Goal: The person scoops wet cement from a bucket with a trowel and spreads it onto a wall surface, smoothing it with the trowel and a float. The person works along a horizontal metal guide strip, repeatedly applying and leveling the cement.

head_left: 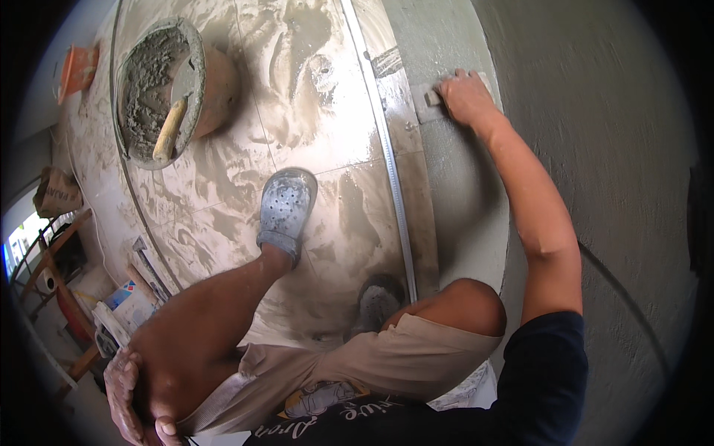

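Observation:
My right hand (467,98), at the end of an outstretched arm, is closed round the handle of a finishing trowel (427,111). Its flat rectangular blade lies against a strip of smooth, wet-looking grey cement (455,163), and my fingers cover most of the handle. My left hand (128,398), smeared with dried cement, rests on my bent left knee at the lower left, fingers spread along the leg and holding nothing.
A long metal straightedge (390,160) lies beside the strip on cement-smeared tiles (327,201). At upper left, a bucket of mortar (147,78) holds a wooden-handled trowel (169,130). Beyond stands an orange bucket (79,70). The rough grey wall (602,163) rises at right.

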Demonstrator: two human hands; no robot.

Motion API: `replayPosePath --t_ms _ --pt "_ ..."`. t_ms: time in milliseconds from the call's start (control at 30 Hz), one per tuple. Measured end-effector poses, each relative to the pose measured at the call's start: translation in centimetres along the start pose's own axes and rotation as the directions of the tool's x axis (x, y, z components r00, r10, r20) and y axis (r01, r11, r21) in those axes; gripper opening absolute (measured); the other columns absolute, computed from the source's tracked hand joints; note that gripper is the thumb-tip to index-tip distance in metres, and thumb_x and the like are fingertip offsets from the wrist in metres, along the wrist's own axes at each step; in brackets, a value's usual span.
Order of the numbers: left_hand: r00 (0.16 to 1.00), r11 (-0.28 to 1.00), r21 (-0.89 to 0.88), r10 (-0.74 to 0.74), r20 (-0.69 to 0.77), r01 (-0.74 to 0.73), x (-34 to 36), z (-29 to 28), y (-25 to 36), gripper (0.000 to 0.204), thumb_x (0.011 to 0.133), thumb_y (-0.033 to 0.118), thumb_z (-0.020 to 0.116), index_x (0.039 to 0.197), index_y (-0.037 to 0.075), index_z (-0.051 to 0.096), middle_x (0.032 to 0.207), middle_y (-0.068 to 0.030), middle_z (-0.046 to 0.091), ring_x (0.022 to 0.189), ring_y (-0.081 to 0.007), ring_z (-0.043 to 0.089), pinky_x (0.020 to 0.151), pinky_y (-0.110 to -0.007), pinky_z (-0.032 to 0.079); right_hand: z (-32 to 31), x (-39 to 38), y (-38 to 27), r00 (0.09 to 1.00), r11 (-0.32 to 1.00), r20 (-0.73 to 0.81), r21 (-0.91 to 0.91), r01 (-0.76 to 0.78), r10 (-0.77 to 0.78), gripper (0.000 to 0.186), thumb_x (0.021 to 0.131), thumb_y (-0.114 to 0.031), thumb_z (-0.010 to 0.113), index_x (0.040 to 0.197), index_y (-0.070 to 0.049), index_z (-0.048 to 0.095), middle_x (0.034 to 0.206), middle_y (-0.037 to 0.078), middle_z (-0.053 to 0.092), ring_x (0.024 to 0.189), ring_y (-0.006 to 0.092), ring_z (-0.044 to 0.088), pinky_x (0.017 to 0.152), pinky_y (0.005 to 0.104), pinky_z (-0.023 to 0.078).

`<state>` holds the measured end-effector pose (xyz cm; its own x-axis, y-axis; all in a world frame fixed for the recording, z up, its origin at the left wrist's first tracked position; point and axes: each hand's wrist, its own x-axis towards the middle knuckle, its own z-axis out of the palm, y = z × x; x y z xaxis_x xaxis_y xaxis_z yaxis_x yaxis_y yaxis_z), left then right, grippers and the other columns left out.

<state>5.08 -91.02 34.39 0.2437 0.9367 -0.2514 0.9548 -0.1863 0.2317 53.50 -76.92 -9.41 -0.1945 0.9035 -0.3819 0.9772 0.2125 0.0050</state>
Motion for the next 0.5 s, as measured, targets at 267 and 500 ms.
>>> replayPosePath --t_ms 267,500 --pt "0.996 0.996 0.048 -0.068 -0.063 0.071 1.9 0.9 2.6 0.075 0.092 0.058 0.051 0.124 -0.009 0.059 0.125 -0.0247 0.061 0.123 -0.0391 0.055 0.109 -0.049 0.037 2.9 -9.8 -3.7 0.996 0.999 0.084 0.048 0.005 -0.009 0.027 0.092 -0.014 0.050 0.110 -0.009 0.069 0.117 0.010 0.068 0.118 0.0288 0.058 0.102 0.0462 0.040" --pt "0.997 0.998 0.019 -0.053 -0.048 0.054 2.3 0.9 2.1 0.068 0.092 0.052 0.054 0.124 -0.008 0.058 0.123 -0.0242 0.062 0.120 -0.0390 0.056 0.107 -0.049 0.039 6.4 -19.4 -6.9 0.994 0.998 0.113 0.060 0.003 -0.010 0.031 0.090 -0.013 0.052 0.118 -0.009 0.064 0.120 0.010 0.065 0.120 0.0322 0.054 0.101 0.0450 0.040"
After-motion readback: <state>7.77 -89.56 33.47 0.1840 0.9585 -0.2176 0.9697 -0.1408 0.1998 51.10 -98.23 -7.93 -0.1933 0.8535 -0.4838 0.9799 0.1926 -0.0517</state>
